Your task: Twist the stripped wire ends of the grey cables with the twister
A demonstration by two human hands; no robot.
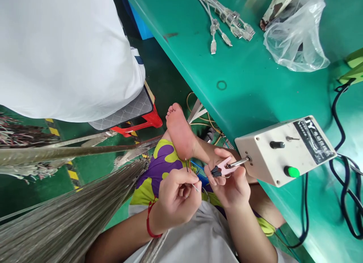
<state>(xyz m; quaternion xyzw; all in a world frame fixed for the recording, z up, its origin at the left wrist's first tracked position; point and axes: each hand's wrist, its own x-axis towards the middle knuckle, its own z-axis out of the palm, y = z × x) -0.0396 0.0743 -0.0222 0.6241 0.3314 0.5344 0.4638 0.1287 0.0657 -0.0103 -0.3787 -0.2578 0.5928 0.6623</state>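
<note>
Below the centre, my left hand (180, 196), with a red string bracelet at its wrist, pinches a thin wire (195, 187) between thumb and index finger. Just right of it, my right hand (231, 181) has its fingers around a pink clip (223, 167) with black tips. The clip sits on a metal shaft (239, 162) that comes out of a beige box (283, 151) with a black knob and a green button. The thin wire's end is apart from the clip. Dark and red wire ends stick up above my left hand.
The green table (246, 89) carries grey USB cables (224, 19), a clear plastic bag (297, 36) and black cords (346, 187). Long grey cables (93, 206) hang at the lower left. A person in white (68, 51) sits on a red stool (150, 120) at the upper left.
</note>
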